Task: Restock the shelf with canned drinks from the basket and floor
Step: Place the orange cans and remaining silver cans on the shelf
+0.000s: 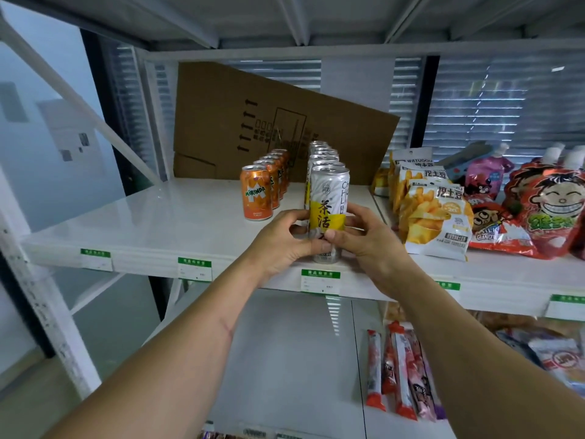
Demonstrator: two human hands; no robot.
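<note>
A tall white and yellow tea can [327, 201] stands upright at the front edge of the white shelf [158, 217]. My left hand [285, 242] grips its lower left side and my right hand [364, 239] grips its lower right side. Behind it runs a row of the same tall cans [321, 155] toward the back. To the left, a row of short orange Mirinda cans [258, 196] stands on the shelf. The basket and the floor are out of view.
A flattened cardboard box [253, 122] leans at the back of the shelf. Yellow snack bags [433, 217] and red candy pouches [544, 213] fill the right side. The lower shelf holds stick packets [399, 375]. Green price labels [320, 280] line the shelf edge.
</note>
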